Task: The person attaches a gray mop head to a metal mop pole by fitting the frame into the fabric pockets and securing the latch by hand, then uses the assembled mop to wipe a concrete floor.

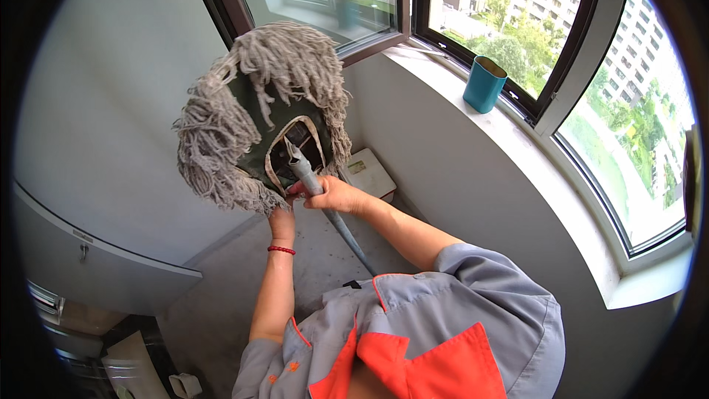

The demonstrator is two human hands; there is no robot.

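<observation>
A flat dust mop (214,129) with long grey yarn fringe and a dark green cloth backing is raised in front of me. A pale-edged opening (317,127) in the cloth shows a dark frame inside. Across that opening lies the end of a grey tubular handle (341,229), which slants down toward my body. My right hand (336,196) is closed around this handle near its top. At the mop's lower edge, my left hand (281,222) holds the mop from below; yarn covers most of its fingers.
A teal cup-shaped container (485,85) stands on the white windowsill (532,155) at right. The brown-framed window sash (369,46) swings inward behind the mop. A pale box (369,174) sits in the corner. A grey cabinet panel (96,262) and household items are at lower left.
</observation>
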